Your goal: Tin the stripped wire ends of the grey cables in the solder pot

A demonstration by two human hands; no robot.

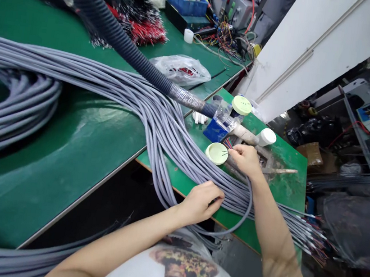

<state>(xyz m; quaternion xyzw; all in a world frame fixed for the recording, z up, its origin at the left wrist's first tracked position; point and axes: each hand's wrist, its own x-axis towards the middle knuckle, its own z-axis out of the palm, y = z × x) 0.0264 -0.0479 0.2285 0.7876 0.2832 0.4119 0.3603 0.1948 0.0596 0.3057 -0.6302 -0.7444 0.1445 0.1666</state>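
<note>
My right hand (245,159) is closed around the end of a grey cable (250,201), which loops down below the wrist. Thin dark wire ends (226,152) stick out from its fingertips over a pale green round dish (216,154). Curled at the edge of a thick bundle of grey cables (184,145) is my left hand (202,203); thumb and fingers come together, and what they hold, if anything, is hidden. A blue box (216,129) with coloured wires beside it stands just beyond the right hand, under a taped ribbed hose (131,52).
A yellow-green lid (241,105) and a white cup (267,137) stand on the small green table (287,188). Stripped cable ends (311,239) hang at its right. Black and red wires (145,28), a plastic bag (182,69) and a blue bin (185,4) lie farther back.
</note>
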